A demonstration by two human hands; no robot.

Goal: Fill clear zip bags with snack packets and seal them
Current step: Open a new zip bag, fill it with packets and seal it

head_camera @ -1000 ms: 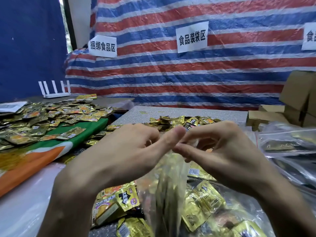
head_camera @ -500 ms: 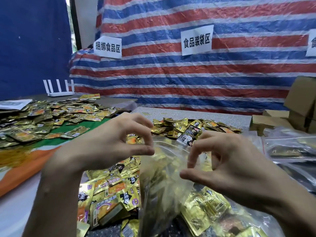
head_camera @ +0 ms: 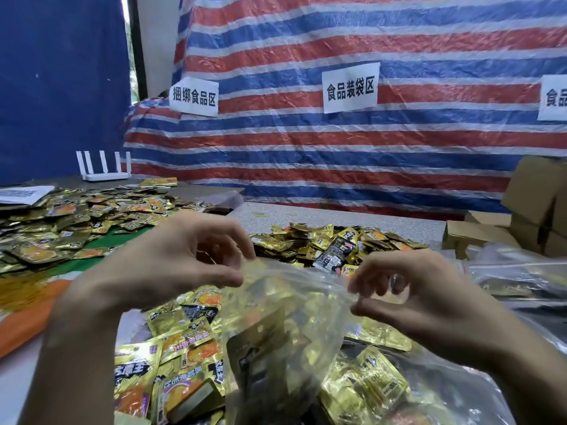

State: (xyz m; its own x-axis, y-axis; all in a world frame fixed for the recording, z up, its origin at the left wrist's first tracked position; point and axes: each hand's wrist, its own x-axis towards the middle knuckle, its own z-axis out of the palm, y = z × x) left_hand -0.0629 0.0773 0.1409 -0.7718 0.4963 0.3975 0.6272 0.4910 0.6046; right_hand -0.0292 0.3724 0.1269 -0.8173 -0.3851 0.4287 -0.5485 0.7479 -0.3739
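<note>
Three white paper signs hang on the striped tarp (head_camera: pixel 337 154); the left sign (head_camera: pixel 194 96) reads 捆绑食品区; the middle sign (head_camera: pixel 350 88) reads 食品装袋区; the right sign (head_camera: pixel 554 98) is cut off by the picture's edge, and only 食品 can be read on it. The gold snack packets (head_camera: pixel 184 348) on the table carry bold printed characters, but these are too warped and small to read surely; a white sheet (head_camera: pixel 26 194) at far left bears fine print that cannot be read.
</note>
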